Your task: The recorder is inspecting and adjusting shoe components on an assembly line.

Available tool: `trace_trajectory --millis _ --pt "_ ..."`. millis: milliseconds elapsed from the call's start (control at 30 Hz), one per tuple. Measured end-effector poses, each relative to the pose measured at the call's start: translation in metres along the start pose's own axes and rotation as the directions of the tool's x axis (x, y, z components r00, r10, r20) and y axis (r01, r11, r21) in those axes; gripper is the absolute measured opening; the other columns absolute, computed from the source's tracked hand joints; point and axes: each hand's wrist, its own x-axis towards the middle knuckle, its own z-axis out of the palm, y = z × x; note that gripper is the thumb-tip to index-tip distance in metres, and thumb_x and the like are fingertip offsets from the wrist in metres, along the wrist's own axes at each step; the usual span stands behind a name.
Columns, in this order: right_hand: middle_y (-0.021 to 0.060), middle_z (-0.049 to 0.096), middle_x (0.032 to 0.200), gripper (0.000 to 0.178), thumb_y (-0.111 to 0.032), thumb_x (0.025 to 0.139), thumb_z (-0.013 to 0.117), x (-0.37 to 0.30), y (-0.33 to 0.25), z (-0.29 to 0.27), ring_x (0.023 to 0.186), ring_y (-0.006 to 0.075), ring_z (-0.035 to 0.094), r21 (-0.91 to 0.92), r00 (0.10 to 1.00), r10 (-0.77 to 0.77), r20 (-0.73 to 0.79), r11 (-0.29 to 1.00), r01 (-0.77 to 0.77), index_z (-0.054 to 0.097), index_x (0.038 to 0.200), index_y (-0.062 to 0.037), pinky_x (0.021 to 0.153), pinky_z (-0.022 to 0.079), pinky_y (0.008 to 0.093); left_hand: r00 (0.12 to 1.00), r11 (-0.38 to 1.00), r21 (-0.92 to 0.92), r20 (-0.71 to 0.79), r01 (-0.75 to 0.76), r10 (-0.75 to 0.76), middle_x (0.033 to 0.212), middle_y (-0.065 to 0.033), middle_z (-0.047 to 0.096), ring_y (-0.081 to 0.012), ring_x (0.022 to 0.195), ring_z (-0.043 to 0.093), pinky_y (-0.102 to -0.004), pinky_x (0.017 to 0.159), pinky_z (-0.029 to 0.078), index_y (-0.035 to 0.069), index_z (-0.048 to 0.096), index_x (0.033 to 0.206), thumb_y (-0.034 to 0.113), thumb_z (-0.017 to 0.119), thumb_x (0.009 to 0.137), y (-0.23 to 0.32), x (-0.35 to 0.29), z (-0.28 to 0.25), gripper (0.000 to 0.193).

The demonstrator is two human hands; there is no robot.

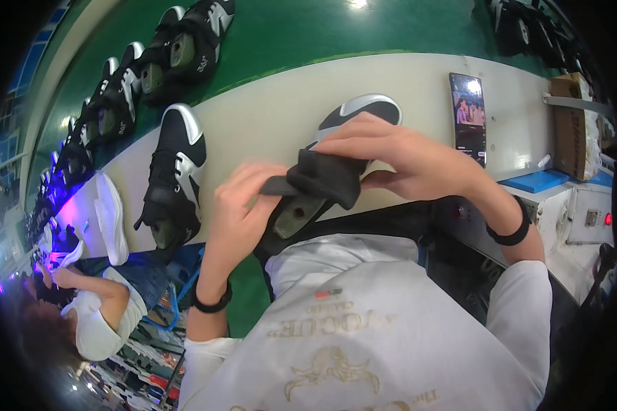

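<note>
A black sneaker upper [329, 171] with a silver-white toe lies on the white bench close to my body, its toe pointing away and to the right. A grey-green shoe last [298, 218] shows at its heel end. My left hand [243, 205] pinches a black flap of cloth at the shoe's opening. My right hand [411, 154] curls over the middle of the upper from the right, thumb below and fingers on top. The bunched dark collar cloth stands up between both hands. My right hand covers part of the midfoot.
Left on the bench stand another black sneaker [178, 171] and a white sole [111, 218]. A phone [468, 116] with a lit screen and a cardboard box [573, 130] sit right. Several lasted shoes [195, 41] line the far side. A co-worker [106, 308] works at left.
</note>
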Motion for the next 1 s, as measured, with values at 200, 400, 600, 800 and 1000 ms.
trace_trajectory --millis 200,400,600,800,1000 --pt "0.0128 0.056 0.133 0.07 0.011 0.072 0.071 -0.003 0.007 0.008 0.123 0.0332 0.05 0.057 0.998 -0.039 -0.055 0.997 0.042 0.053 0.138 -0.0044 0.102 0.044 0.0389 0.917 0.892 -0.275 -0.073 0.36 -0.393 0.105 -0.0085 0.066 -0.0129 0.082 0.062 -0.0244 0.07 0.05 -0.005 0.064 0.115 0.022 0.071 0.092 0.032 -0.004 0.002 0.036" --pt "0.0138 0.057 0.132 0.068 0.011 0.074 0.071 -0.002 0.01 0.012 0.122 0.0329 0.05 0.05 0.992 -0.071 -0.104 0.996 0.076 0.053 0.138 -0.0037 0.1 0.046 0.0402 0.891 0.92 0.276 -0.283 -0.278 0.354 0.079 -0.0072 0.068 -0.0186 0.067 0.066 -0.0273 0.063 0.051 0.003 0.068 0.1 -0.001 0.065 0.086 0.066 -0.002 0.023 0.015" --pt "0.0134 0.058 0.13 0.066 0.011 0.076 0.069 -0.004 0.013 0.009 0.121 0.0335 0.05 0.062 0.992 -0.088 -0.091 0.994 0.094 0.053 0.138 -0.0034 0.099 0.047 0.0402 0.988 0.927 -0.358 -0.142 -0.113 0.066 0.091 -0.0089 0.072 -0.019 0.075 0.068 -0.0302 0.067 0.054 0.002 0.067 0.099 0.005 0.059 0.092 0.06 -0.017 0.022 0.011" --pt "0.0128 0.059 0.129 0.061 0.013 0.076 0.066 -0.001 0.016 0.003 0.119 0.033 0.05 0.08 0.995 -0.095 -0.009 0.992 0.096 0.056 0.134 -0.0029 0.098 0.046 0.0401 0.934 0.715 -0.601 0.211 0.356 -0.287 0.125 -0.0073 0.06 -0.014 0.11 0.057 -0.028 0.094 0.046 -0.003 0.058 0.127 0.003 0.056 0.095 -0.021 0.003 0.015 0.032" --pt "0.0104 0.062 0.129 0.057 0.013 0.075 0.066 0.0 0.015 -0.001 0.116 0.0326 0.051 0.069 0.99 -0.139 0.027 0.988 0.137 0.061 0.129 -0.0043 0.099 0.045 0.0394 0.999 1.0 -0.005 -0.04 0.013 -0.014 0.1 -0.0121 0.068 -0.0209 0.084 0.066 -0.03 0.073 0.05 -0.001 0.068 0.109 0.007 0.066 0.089 -0.045 0.014 0.015 0.021"
